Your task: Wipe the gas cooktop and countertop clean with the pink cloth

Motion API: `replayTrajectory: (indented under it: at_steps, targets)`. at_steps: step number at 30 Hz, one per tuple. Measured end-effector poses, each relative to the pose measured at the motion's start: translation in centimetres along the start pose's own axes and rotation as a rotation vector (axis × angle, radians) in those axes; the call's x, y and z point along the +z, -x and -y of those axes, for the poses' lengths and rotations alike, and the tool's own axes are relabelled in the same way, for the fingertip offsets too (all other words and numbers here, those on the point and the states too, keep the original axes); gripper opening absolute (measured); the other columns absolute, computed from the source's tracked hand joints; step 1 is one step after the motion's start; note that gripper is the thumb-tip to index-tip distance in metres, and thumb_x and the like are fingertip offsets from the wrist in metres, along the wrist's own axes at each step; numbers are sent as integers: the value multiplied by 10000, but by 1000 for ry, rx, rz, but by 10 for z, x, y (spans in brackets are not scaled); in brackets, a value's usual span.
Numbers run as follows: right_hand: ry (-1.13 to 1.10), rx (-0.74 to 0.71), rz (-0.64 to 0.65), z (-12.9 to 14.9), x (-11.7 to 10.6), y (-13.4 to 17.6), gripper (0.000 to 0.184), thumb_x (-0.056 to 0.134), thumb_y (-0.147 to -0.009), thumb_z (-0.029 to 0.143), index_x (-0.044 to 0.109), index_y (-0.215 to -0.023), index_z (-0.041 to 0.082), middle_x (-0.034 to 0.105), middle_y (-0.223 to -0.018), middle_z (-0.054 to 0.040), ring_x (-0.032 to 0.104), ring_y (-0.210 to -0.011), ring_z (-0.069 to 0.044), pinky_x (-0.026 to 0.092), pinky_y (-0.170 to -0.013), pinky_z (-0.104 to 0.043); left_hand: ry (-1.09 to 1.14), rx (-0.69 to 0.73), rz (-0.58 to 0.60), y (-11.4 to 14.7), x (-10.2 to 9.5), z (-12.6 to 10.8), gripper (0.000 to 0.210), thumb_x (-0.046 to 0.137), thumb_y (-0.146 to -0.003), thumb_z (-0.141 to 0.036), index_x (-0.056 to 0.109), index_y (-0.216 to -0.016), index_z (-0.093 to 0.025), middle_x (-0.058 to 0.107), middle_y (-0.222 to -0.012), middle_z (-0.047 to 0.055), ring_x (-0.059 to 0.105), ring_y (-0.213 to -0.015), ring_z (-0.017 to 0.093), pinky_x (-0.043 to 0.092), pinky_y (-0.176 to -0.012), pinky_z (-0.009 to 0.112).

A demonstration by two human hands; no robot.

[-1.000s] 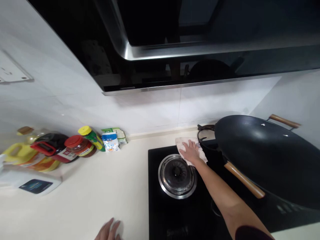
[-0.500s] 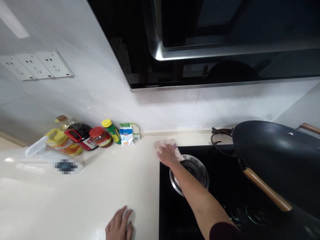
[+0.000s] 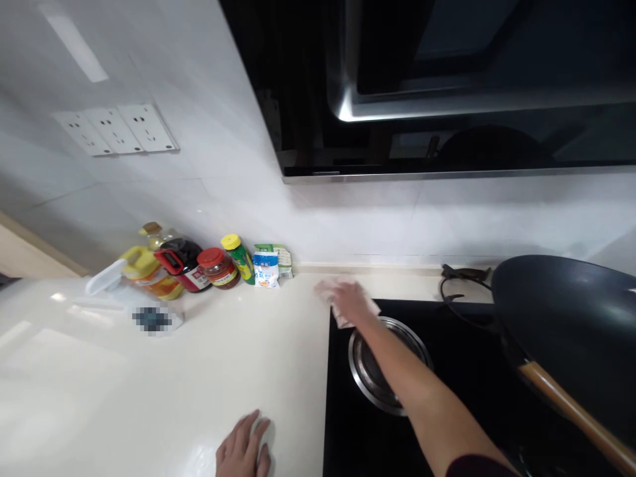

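My right hand [image 3: 352, 301], smeared by motion, presses on a pale pinkish cloth [image 3: 371, 306]. Hand and cloth are at the back left corner of the black glass cooktop [image 3: 342, 411], partly over the counter beside it. Just in front of them is a round burner [image 3: 355, 371] with a shiny metal ring, partly covered by my right forearm. My left hand [image 3: 243, 447] rests on the white counter [image 3: 283, 371] at the bottom of the view, fingers apart and nothing in it.
A dark wok [image 3: 561, 324] with a wooden handle [image 3: 571, 397] stands on the cooktop's right side. Along the wall are a red-lidded jar [image 3: 217, 268], a yellow-capped bottle [image 3: 239, 258], small packets [image 3: 267, 270] and other bottles. The range hood [image 3: 447, 146] hangs above.
The whole view has turned to the left, so things sit further right. My right hand and the cloth have shifted slightly over the cooktop corner. The left hand stays on the counter.
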State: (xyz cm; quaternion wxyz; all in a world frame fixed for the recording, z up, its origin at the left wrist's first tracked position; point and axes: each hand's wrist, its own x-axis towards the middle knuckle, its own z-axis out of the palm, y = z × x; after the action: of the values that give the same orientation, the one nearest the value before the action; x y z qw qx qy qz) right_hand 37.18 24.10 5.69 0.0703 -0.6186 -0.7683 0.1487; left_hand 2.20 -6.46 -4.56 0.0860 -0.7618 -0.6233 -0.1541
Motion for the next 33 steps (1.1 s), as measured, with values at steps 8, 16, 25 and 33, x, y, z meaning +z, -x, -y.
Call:
replayTrajectory:
  at_steps: [8, 16, 25, 33]
  targets:
    - [91, 830, -119, -152, -45, 41, 595, 298, -1032, 346, 519, -1521, 89, 418, -1557, -330, 414, -1439, -447, 332, -1100, -646, -74, 119, -93, -7, -24, -17, 408, 539, -926, -211, 673, -1306, -275, 693, -1392, 75, 586, -1297, 255, 479, -996, 400]
    - [118, 747, -113, -23, 15, -39, 623, 378, -1021, 442, 482, -1547, 124, 252, -1667, -341, 265, -1498, -551, 194, -1074, -818, -128, 158, -126, -3, -20, -18, 439, 528, -898, -185, 674, -1304, -268, 702, -1376, 89, 578, -1299, 274, 459, -1002, 417]
    - [96, 183, -15, 131, 64, -56, 553, 388, -1053, 480, 439, -1580, 319, 185, -1756, -130, 127, -1597, -405, 99, -1213, -664, -76, 112, -73, -6, -32, -25, 434, 512, -912, -169, 654, -1311, -261, 685, -1391, 98, 571, -1313, 273, 482, -995, 434]
    - [-18, -288, -101, 211, 116, 71, 333, 496, -1045, 309, 637, -1341, 254, 475, -1588, -149, 382, -1457, -389, 320, -1151, -638, -28, 97, -119, -11, -36, -24, 382, 530, -940, -204, 630, -1308, -220, 687, -1359, 111, 586, -1277, 250, 494, -988, 404]
